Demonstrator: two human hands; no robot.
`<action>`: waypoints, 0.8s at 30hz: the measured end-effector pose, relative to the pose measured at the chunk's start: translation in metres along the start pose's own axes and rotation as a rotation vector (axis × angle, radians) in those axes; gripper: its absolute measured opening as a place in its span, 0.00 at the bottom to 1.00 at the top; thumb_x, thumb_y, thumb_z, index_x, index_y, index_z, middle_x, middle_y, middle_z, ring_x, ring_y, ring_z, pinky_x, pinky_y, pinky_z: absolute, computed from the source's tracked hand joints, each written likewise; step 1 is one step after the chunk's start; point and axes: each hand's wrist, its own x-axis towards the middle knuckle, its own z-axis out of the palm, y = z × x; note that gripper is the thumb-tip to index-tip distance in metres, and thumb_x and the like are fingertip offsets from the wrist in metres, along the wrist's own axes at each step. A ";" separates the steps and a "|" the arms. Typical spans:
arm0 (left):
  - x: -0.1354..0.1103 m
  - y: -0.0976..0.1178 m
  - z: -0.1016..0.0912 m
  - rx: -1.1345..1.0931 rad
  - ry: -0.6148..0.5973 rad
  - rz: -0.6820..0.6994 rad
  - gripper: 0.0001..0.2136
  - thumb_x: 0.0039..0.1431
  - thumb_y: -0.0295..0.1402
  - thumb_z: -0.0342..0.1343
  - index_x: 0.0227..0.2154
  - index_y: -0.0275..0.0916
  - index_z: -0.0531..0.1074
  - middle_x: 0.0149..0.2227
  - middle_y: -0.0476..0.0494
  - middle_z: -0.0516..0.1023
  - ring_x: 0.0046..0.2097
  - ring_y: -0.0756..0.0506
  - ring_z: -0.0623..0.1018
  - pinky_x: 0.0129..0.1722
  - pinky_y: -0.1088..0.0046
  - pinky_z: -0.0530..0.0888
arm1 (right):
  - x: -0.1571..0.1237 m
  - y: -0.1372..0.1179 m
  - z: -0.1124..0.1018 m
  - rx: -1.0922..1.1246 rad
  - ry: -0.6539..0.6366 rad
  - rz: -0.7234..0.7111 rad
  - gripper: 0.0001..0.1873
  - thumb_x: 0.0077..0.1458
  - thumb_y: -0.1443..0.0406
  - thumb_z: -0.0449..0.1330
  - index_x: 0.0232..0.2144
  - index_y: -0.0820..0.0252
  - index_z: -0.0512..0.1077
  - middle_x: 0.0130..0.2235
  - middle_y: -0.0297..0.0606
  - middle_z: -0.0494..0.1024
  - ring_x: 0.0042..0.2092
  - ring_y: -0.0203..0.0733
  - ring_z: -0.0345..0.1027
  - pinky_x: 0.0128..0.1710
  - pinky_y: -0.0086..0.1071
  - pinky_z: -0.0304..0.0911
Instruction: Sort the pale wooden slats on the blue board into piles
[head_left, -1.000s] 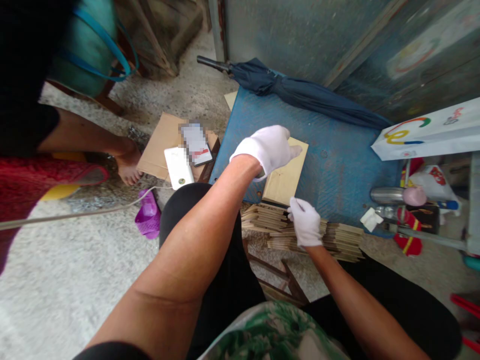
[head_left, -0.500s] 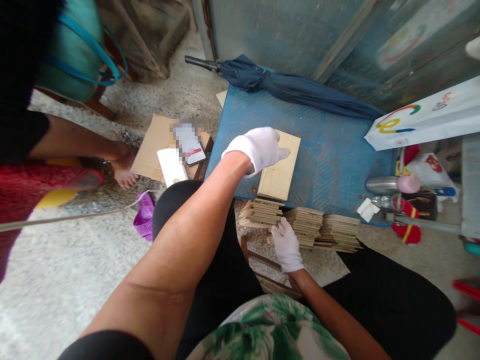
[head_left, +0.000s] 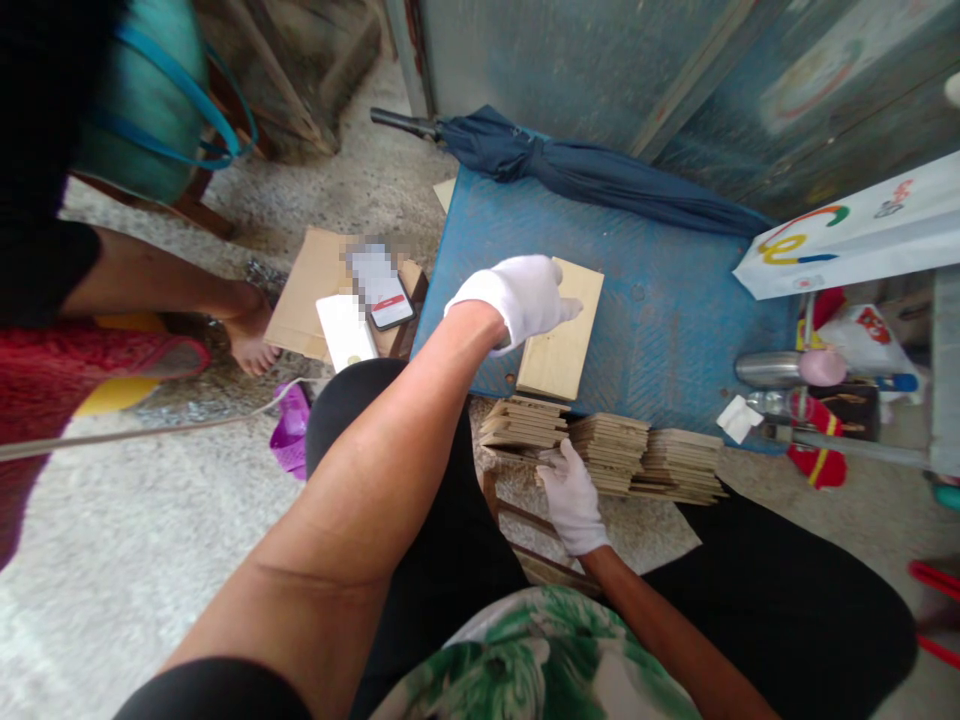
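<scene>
Since a second ago, right hand (head_left: 574, 497) dropped from the top of the stacked wooden slats (head_left: 607, 458) to their near, left end, gloved fingers now curled at the edge of the lowest pieces, apparently pinching one or two (grip itself hard to make out); left hand (head_left: 525, 297) hardly moved, gloved palm down and fingers together, pressing flat on the single wooden board (head_left: 561, 342) lying on the blue platform (head_left: 675, 320) near its front-left corner; reads as the board steadied while a fresh slat gets picked out, though only a judgement.

Slats piled in three leaning stacks along the platform's front edge, just below the board and apart from it; folded dark umbrella (head_left: 592, 175) across the back edge; white paper bag (head_left: 847, 240) at the right edge, with a metal flask (head_left: 769, 368) and red-striped oddments beside the front-right corner; phone (head_left: 382, 290) and white power bank (head_left: 346, 332) on cardboard off the left edge; another person's bare arm and foot (head_left: 251, 340) further left, well clear of both hands; nothing between the hands and the wood.
</scene>
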 end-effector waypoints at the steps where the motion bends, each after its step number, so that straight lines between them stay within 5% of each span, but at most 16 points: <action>1: 0.000 0.001 0.000 0.000 0.002 -0.001 0.25 0.70 0.45 0.51 0.59 0.31 0.74 0.56 0.32 0.81 0.57 0.35 0.79 0.52 0.68 0.73 | -0.003 0.001 -0.001 -0.001 0.007 0.009 0.33 0.55 0.55 0.62 0.60 0.62 0.68 0.50 0.50 0.82 0.50 0.51 0.79 0.55 0.48 0.72; 6: -0.003 0.003 -0.001 0.000 0.001 -0.003 0.24 0.70 0.45 0.51 0.58 0.30 0.75 0.56 0.31 0.80 0.58 0.34 0.79 0.53 0.66 0.73 | -0.012 0.005 -0.005 -0.282 -0.065 -0.112 0.20 0.58 0.57 0.60 0.49 0.61 0.77 0.49 0.50 0.82 0.49 0.53 0.78 0.56 0.49 0.72; 12: -0.004 0.007 -0.001 0.018 -0.045 0.007 0.23 0.71 0.43 0.50 0.56 0.28 0.75 0.52 0.29 0.81 0.55 0.34 0.80 0.52 0.65 0.73 | -0.008 0.007 -0.001 -0.492 -0.227 -0.334 0.16 0.62 0.64 0.58 0.49 0.60 0.79 0.50 0.48 0.82 0.53 0.51 0.76 0.59 0.43 0.69; 19: 0.001 0.003 0.005 0.050 -0.062 0.038 0.23 0.69 0.44 0.51 0.56 0.32 0.76 0.52 0.31 0.82 0.56 0.34 0.80 0.52 0.66 0.73 | 0.002 -0.014 -0.005 -0.616 -0.421 -0.253 0.13 0.62 0.62 0.64 0.47 0.57 0.81 0.49 0.46 0.83 0.52 0.51 0.77 0.56 0.40 0.68; 24: 0.003 0.003 0.008 0.050 -0.099 0.061 0.25 0.70 0.45 0.50 0.57 0.31 0.75 0.55 0.31 0.81 0.58 0.35 0.79 0.52 0.66 0.73 | 0.014 -0.045 -0.022 -0.363 -0.485 -0.071 0.11 0.59 0.56 0.65 0.39 0.54 0.83 0.43 0.42 0.84 0.47 0.50 0.77 0.51 0.41 0.68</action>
